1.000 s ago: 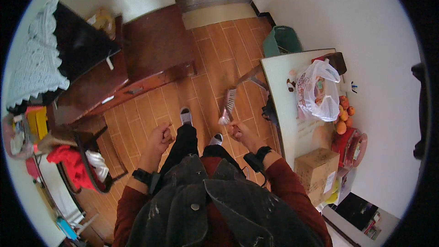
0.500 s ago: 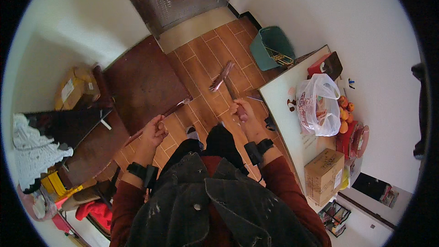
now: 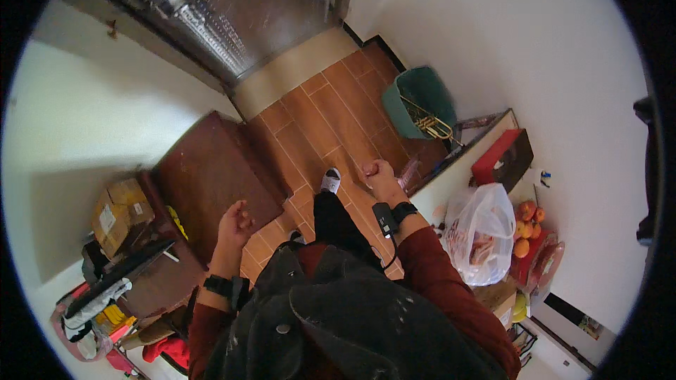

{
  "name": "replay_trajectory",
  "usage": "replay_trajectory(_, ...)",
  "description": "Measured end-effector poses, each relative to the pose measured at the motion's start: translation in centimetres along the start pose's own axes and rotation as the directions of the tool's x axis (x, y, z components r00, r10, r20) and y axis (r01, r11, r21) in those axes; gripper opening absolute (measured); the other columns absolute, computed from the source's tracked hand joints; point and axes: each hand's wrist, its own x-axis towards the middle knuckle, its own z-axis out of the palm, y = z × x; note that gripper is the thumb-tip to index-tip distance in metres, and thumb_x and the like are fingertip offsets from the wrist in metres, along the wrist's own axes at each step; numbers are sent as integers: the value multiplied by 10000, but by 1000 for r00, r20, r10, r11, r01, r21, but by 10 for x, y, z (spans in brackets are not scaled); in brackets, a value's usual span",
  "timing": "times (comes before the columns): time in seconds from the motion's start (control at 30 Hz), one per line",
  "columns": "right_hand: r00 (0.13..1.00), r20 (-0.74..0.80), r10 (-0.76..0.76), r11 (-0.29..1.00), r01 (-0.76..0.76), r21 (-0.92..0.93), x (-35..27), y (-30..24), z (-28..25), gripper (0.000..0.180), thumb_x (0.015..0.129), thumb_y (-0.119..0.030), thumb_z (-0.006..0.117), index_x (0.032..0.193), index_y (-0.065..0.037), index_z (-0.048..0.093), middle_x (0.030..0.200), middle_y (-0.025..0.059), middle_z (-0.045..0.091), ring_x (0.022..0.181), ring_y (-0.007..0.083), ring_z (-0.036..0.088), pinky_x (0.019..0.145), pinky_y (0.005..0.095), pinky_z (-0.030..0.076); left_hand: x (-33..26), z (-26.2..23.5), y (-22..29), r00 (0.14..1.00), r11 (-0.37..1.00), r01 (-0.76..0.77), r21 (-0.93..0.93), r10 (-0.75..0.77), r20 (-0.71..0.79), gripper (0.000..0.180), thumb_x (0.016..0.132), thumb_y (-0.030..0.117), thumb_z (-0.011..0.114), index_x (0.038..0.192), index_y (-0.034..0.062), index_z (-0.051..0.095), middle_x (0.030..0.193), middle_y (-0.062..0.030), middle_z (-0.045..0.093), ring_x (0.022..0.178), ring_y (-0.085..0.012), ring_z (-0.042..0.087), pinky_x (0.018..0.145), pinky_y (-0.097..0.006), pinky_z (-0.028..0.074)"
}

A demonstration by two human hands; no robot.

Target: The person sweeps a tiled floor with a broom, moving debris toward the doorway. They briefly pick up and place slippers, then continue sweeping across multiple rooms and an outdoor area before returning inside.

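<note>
My right hand (image 3: 382,181) is closed in front of the tiled floor, to the right of my foot. Just beyond its wrist side shows the pinkish ridged head (image 3: 408,171) of a handled tool that looks like a brush. Most of its handle is hidden by my hand. My left hand (image 3: 236,225) hangs empty over the edge of the dark red wooden cabinet (image 3: 211,162), its fingers loosely bent and apart. Black devices are strapped to both wrists.
Ahead stands a metal-panelled door (image 3: 274,21). A green bin (image 3: 401,109) holding a gold trumpet-shaped object (image 3: 433,125) stands by the right wall. On the right-hand table are a white plastic bag (image 3: 486,225), fruit (image 3: 524,229) and a red-and-black box (image 3: 503,158). A cardboard box (image 3: 116,218) sits left.
I have stepped forward, nearer the door and bin. The brush-like tool, earlier held out ahead in my right hand, has swung to the right of that hand. My left hand stays empty.
</note>
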Motion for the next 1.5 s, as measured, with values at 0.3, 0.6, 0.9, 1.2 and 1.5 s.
replay_trajectory(0.3,846,390,363,420,-522,742,53,-72,7,122,726,-75,573,630,-39,506,637,113,517,507,215,429,430,316,343,65,92,32,999,986,9,164,-4,-32,175,826,195,537,961,88,567,838,-56,576,745,-194,546,646,-316,452)
replay_trajectory(0.6,863,493,111,491,-479,728,81,-64,-55,156,820,-169,488,949,-89,528,745,20,492,586,113,475,471,228,361,107,232,151,952,956,-239,168,196,237,471,825,292,538,1237,112,398,1334,-57,318,1228,-226,286,970,-461,258)
replay_trajectory(0.9,646,594,479,320,-759,567,169,-69,-36,205,776,-178,503,601,-76,477,472,33,430,336,163,355,331,292,288,133,411,306,830,858,-499,119,435,348,754,785,294,594,1372,144,145,1453,-36,91,1339,-204,69,1036,-477,131)
replay_trajectory(1.2,593,607,529,250,-792,557,273,-124,-6,149,755,-156,514,625,-113,454,521,14,409,430,130,412,401,259,359,126,473,391,693,719,-692,60,640,333,892,785,261,598,1391,150,-48,1454,-57,65,1344,-180,35,1048,-438,121)
replay_trajectory(1.5,652,600,464,-162,-604,781,328,-154,-64,178,787,-148,476,617,-95,466,560,18,486,441,125,454,413,240,375,114,506,434,537,561,-828,14,784,311,798,788,242,599,1377,144,70,1406,-48,174,1312,-168,122,1051,-428,77)
